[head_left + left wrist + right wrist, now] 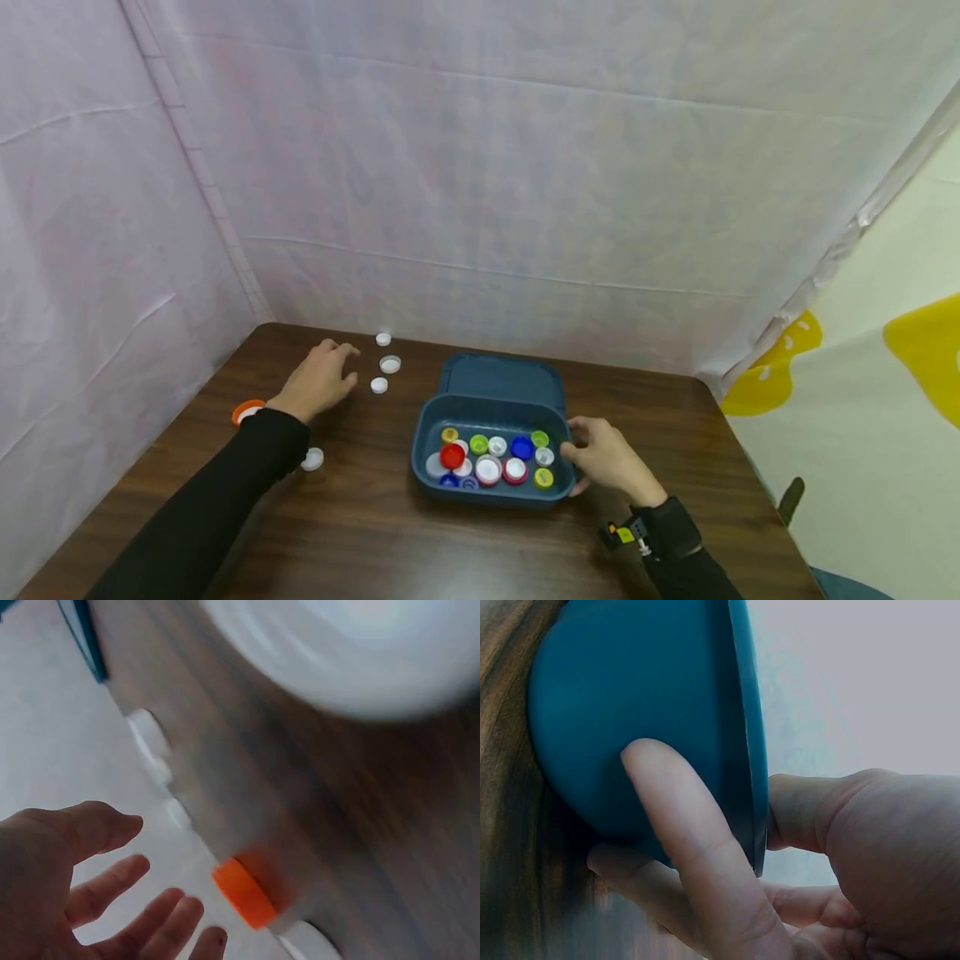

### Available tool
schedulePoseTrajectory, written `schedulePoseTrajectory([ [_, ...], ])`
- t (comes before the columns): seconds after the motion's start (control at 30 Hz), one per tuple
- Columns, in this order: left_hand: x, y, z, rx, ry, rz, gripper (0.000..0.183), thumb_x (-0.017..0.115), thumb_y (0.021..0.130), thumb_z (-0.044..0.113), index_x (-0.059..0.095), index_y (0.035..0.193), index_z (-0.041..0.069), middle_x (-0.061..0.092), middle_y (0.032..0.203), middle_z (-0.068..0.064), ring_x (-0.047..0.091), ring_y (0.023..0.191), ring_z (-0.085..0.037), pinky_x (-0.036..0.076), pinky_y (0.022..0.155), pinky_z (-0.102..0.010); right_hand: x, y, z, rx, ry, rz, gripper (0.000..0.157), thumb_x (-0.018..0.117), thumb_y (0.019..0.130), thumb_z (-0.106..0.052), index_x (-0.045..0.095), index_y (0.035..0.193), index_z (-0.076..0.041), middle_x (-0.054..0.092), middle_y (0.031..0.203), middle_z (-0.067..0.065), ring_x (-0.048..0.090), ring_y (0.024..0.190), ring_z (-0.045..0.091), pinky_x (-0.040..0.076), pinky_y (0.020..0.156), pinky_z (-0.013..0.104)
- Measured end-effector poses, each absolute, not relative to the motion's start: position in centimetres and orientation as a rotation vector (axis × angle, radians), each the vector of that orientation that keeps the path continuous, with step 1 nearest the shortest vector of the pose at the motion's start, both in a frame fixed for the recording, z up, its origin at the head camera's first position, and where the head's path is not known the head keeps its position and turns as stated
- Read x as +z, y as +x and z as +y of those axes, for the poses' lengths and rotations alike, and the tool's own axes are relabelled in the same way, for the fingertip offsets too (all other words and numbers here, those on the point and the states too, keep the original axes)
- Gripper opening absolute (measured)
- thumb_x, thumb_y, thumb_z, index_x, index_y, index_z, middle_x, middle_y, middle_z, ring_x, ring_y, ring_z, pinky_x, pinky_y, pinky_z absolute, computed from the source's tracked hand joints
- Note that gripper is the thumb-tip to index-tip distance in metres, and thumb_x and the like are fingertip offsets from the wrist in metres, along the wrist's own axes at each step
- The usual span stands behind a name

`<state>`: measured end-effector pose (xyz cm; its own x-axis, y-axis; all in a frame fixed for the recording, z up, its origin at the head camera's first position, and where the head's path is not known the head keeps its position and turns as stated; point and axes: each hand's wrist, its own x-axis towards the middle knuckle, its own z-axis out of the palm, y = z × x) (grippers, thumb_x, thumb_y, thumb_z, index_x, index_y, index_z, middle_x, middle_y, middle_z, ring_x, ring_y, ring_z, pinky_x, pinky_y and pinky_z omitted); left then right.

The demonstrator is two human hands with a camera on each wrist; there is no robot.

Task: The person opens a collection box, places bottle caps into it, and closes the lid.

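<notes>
My left hand (318,379) hovers over the back left of the table with fingers spread loosely and nothing held. Just to its right are three white bottle caps, the middle one (390,364) being the widest. An orange cap (246,894) appears beyond the fingertips in the left wrist view. At the other side, my right hand (606,457) grips the right end of a blue plastic box (491,498). In the right wrist view its thumb is at the rim and its fingers lie along the outer wall (630,690). Several coloured bottle caps (522,447) lie inside.
The box's lid (502,381) lies folded back behind it. An orange ring-shaped cap (247,410) and a white cap (312,459) lie by the left forearm. White sheeting (480,167) hangs behind the brown wooden table (375,533).
</notes>
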<state>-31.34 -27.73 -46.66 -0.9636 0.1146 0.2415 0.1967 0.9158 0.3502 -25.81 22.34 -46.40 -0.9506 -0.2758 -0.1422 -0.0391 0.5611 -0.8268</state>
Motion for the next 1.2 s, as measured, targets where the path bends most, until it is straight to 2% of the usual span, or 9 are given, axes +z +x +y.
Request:
schedulePoseTrajectory([
  [0.13, -47.0, -31.9, -29.1, -0.54, -0.132, -2.895, 0.054, 0.073, 0.107, 0.013, 0.062, 0.157, -0.005, 0.054, 0.153, -0.044, 0.057, 0.137, -0.065, 0.057, 0.1, -0.075, -46.4, -25.8, 22.3, -1.344, -0.26, 2.526, 0.05, 0.069, 0.111, -0.008, 0.06, 0.157, 0.011, 0.082, 0.127, 0.028, 0.085, 0.076, 0.028, 0.071, 0.064, 0.05],
  [0.23, -47.0, -32.2, -29.8, -0.549, -0.051, -2.948, 0.065, 0.076, 0.106, 0.015, 0.054, 0.164, -0.006, 0.046, 0.159, -0.048, 0.051, 0.142, -0.07, 0.054, 0.102, -0.079, -46.5, -25.8, 22.3, -1.345, -0.262, 2.52, 0.05, 0.069, 0.111, -0.008, 0.06, 0.157, 0.011, 0.083, 0.126, 0.027, 0.085, 0.075, 0.028, 0.071, 0.064, 0.051],
  [0.4, -46.9, -32.3, -30.5, -0.533, -0.041, -3.012, 0.076, 0.08, 0.103, 0.014, 0.048, 0.169, -0.006, 0.046, 0.16, -0.05, 0.054, 0.138, -0.073, 0.057, 0.101, -0.08, -46.7, -25.8, 22.3, -1.344, -0.284, 2.522, 0.05, 0.069, 0.111, -0.008, 0.061, 0.157, 0.011, 0.082, 0.128, 0.027, 0.084, 0.077, 0.028, 0.071, 0.063, 0.05],
  [0.6, -47.0, -32.5, -30.9, -0.495, -0.115, -3.005, 0.07, 0.079, 0.1, 0.01, 0.055, 0.164, -0.007, 0.057, 0.147, -0.048, 0.062, 0.128, -0.07, 0.06, 0.101, -0.077, -46.7, -25.7, 22.1, -1.333, -0.266, 2.537, 0.051, 0.07, 0.112, -0.009, 0.06, 0.158, 0.01, 0.081, 0.133, 0.029, 0.084, 0.077, 0.027, 0.071, 0.063, 0.05],
  [0.8, -47.1, -32.6, -30.9, -0.469, -0.122, -3.004, 0.059, 0.082, 0.101, 0.011, 0.062, 0.151, -0.013, 0.063, 0.137, -0.044, 0.066, 0.123, -0.064, 0.059, 0.105, -0.072, -46.7, -26.0, 22.0, -1.335, -0.268, 2.541, 0.051, 0.07, 0.111, -0.008, 0.061, 0.158, 0.01, 0.082, 0.131, 0.028, 0.084, 0.076, 0.027, 0.071, 0.063, 0.05],
  [1.2, -46.9, -32.9, -30.8, -0.455, -0.152, -2.996, 0.052, 0.084, 0.099, 0.01, 0.063, 0.137, -0.018, 0.066, 0.125, -0.039, 0.069, 0.111, -0.052, 0.06, 0.099, -0.065, -46.8, -26.2, 22.0, -1.339, -0.26, 2.519, 0.054, 0.07, 0.111, -0.009, 0.058, 0.16, 0.011, 0.082, 0.13, 0.026, 0.085, 0.077, 0.028, 0.071, 0.063, 0.048],
])
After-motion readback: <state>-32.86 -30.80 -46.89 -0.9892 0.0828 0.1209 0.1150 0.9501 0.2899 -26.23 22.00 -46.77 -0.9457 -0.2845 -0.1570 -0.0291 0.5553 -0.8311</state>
